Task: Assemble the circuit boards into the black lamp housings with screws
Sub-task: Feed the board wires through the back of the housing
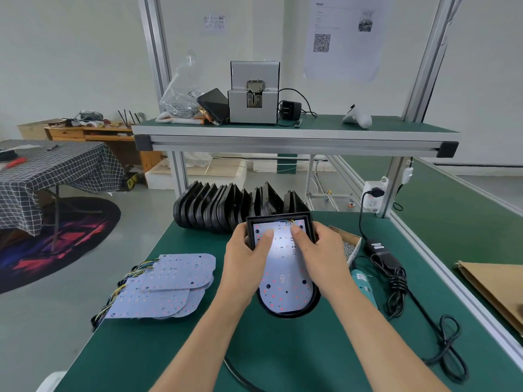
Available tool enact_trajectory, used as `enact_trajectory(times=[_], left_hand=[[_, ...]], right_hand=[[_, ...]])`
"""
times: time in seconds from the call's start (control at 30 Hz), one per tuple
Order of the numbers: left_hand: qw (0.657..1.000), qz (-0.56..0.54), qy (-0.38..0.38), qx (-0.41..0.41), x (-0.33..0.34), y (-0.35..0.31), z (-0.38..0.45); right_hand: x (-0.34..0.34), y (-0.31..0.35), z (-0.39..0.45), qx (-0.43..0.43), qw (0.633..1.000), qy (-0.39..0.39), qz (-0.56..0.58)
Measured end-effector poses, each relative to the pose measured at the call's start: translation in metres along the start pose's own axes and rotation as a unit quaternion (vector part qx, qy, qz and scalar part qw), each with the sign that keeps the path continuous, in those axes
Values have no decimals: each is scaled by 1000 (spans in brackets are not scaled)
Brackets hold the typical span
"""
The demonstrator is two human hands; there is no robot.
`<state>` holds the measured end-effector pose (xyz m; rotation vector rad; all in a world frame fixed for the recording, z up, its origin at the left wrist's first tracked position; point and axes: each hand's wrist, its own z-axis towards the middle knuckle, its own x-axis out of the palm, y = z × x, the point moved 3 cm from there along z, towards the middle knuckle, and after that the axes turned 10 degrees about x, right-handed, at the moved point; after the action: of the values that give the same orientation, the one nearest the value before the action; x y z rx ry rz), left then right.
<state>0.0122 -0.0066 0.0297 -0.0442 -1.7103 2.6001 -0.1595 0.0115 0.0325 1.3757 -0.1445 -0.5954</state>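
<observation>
A black lamp housing (300, 314) sits tilted at the middle of the green bench, with a white circuit board (285, 290) lying inside it. My left hand (246, 256) grips the housing's left edge, thumb pressing on the board. My right hand (319, 250) grips the right edge, its thumb also on the board. Coloured wires show at the board's far end. A pile of loose circuit boards (169, 284) with wire tails lies to the left. A row of empty black housings (226, 207) stands behind. A small box of screws (351, 246) sits just right of my right hand.
A teal electric screwdriver (365, 287) lies right of the housing, with its black power adapter (379, 248) and coiled cable (450, 343). The shelf above carries a screw feeder machine (253, 93) and a bag of screws (181, 103). A cardboard piece (498, 287) lies far right.
</observation>
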Motion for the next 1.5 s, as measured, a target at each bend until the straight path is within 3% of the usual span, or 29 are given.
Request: enact_trajectory(times=[0.1, 0.2, 0.43, 0.53, 0.6, 0.67, 0.77, 0.87, 0.97, 1.03, 1.1, 1.13, 1.3, 1.47, 1.5], left_hand=[[996, -23, 73, -52, 0, 3, -7], [993, 10, 110, -35, 0, 2, -11], [994, 70, 78, 10, 5, -2, -12], [994, -40, 93, 35, 7, -8, -17], [995, -57, 30, 72, 0, -12, -15], [989, 75, -31, 119, -9, -11, -9], [955, 273, 75, 95, -6, 0, 0], [954, 266, 127, 49, -1, 11, -2], [944, 302, 113, 75, -3, 15, 4], [930, 328, 137, 92, -3, 15, 11], [939, 288, 167, 90, -2, 14, 13], [944, 271, 165, 93, -2, 15, 13], [961, 228, 124, 97, -9, 17, 13], [977, 173, 92, 87, -8, 1, 22], [977, 170, 94, 86, -6, -3, 23]], right_hand=[[-3, -5, 4, 39, 997, -19, 66], [-2, -8, 5, 46, 996, -19, 76], [-1, -9, 7, 42, 998, 15, 50], [-1, -11, 6, 90, 984, 34, 147], [-3, -14, 6, 156, 955, 72, 242], [-4, -17, 4, 198, 928, 117, 294], [-1, -28, 3, 242, 892, 165, 345], [4, -41, 3, 301, 837, 211, 405], [9, -45, -5, 323, 757, 300, 482], [11, -46, -10, 314, 682, 367, 549], [14, -49, -15, 320, 608, 409, 601], [15, -53, -16, 334, 592, 404, 612], [10, -71, -16, 363, 637, 316, 602], [13, -90, -25, 438, 628, 277, 581], [12, -93, -29, 441, 642, 282, 561]])
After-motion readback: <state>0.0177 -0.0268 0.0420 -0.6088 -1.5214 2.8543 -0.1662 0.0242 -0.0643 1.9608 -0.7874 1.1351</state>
